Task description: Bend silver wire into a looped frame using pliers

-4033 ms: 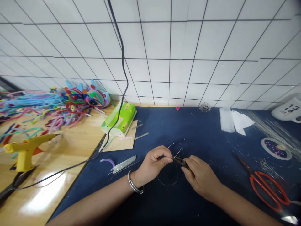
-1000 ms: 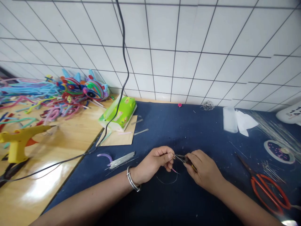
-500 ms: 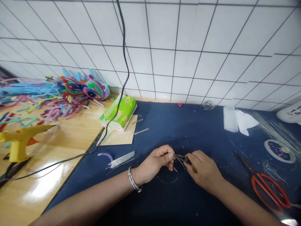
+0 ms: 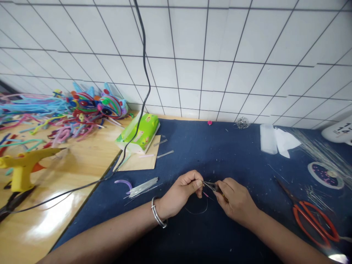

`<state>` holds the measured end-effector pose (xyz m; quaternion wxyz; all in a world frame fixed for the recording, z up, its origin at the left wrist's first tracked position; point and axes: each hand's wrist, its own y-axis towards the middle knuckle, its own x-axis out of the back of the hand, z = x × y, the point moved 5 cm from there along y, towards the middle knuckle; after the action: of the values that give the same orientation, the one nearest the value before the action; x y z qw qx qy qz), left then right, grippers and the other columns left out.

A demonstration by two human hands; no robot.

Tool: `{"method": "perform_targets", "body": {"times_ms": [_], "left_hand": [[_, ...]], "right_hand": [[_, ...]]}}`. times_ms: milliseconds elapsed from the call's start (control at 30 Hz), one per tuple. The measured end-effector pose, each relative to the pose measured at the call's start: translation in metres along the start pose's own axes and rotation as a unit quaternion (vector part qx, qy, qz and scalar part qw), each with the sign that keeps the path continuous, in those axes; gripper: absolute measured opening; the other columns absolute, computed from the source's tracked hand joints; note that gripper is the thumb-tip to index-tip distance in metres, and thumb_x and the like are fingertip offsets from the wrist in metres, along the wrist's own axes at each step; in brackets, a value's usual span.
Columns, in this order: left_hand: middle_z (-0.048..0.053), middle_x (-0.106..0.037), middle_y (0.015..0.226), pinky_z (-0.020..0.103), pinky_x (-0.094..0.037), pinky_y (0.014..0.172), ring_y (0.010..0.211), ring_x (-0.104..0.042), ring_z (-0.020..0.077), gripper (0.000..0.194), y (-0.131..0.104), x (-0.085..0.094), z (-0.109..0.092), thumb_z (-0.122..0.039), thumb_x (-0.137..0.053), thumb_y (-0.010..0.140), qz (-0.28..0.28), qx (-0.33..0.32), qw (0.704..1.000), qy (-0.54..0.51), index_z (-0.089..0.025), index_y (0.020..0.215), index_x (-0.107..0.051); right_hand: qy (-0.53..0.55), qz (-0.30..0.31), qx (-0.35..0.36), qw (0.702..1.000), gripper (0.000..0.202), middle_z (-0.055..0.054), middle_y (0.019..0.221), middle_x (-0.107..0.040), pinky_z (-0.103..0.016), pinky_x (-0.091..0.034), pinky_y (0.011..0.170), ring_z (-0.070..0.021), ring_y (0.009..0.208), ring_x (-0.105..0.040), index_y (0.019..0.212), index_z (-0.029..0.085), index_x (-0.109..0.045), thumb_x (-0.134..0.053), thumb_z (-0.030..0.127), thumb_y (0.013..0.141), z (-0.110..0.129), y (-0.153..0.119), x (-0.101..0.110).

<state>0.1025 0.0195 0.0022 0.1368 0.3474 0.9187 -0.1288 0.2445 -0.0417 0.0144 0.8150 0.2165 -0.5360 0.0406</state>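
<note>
My left hand (image 4: 187,189) is closed, thumb against fingertips, pinching a thin wire. A loop of fine wire (image 4: 197,213) hangs below its fingers, close to a small pink piece (image 4: 205,194). In my right hand (image 4: 238,200) is a pair of pliers (image 4: 212,186) with a bit of yellow handle showing. The plier jaws point left and reach the wire at my left fingertips; whether they are clamped on it is too small to tell.
Left of my hands lie a bundle of cut wires (image 4: 143,187) and a purple pipe cleaner (image 4: 125,183). Orange-handled scissors (image 4: 313,220) and a round dish (image 4: 326,175) sit to the right. A black cord (image 4: 144,66) hangs across a green tissue pack (image 4: 141,132); a yellow glue gun (image 4: 23,167) stands left.
The plier jaws and the wire end at my left fingertips have shifted slightly in angle. My right hand has moved a little left and down. Both hands keep their hold.
</note>
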Motion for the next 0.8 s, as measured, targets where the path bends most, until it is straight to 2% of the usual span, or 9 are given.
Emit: {"method": "perform_targets", "body": {"times_ms": [300, 500, 800], "left_hand": [[-0.001, -0.051, 0.062, 0.024, -0.036, 0.062, 0.059, -0.047, 0.0098, 0.015, -0.001, 0.000, 0.000, -0.027, -0.050, 0.083, -0.003, -0.009, 1.000, 0.012, -0.013, 0.077, -0.051], [-0.001, -0.051, 0.062, 0.024, -0.036, 0.062, 0.058, -0.047, 0.0094, 0.016, 0.000, -0.001, -0.001, -0.029, -0.050, 0.083, -0.003, -0.013, 1.000, 0.021, -0.014, 0.077, -0.051], [0.001, -0.053, 0.068, 0.025, -0.041, 0.060, 0.059, -0.049, 0.0095, 0.019, -0.001, -0.004, -0.013, -0.031, -0.049, 0.083, 0.021, 0.004, 0.999, 0.048, -0.013, 0.080, -0.052]], "right_hand": [[0.025, 0.013, -0.007, 1.000, 0.016, -0.004, 0.071, -0.048, -0.026, -0.040, 0.059, -0.0131, 0.063, -0.045, 0.090, 0.013, -0.056, -0.044, 0.022, 0.083, -0.001, -0.001, -0.004], [0.048, 0.001, -0.010, 0.999, 0.016, -0.003, 0.068, -0.048, -0.026, -0.040, 0.058, -0.0122, 0.061, -0.045, 0.088, 0.014, -0.056, -0.043, 0.022, 0.083, -0.001, -0.002, -0.003], [0.094, -0.002, -0.034, 0.995, 0.017, -0.002, 0.066, -0.048, -0.025, -0.040, 0.057, -0.0114, 0.058, -0.045, 0.085, 0.015, -0.056, -0.041, 0.023, 0.084, -0.003, -0.001, -0.003]]}}
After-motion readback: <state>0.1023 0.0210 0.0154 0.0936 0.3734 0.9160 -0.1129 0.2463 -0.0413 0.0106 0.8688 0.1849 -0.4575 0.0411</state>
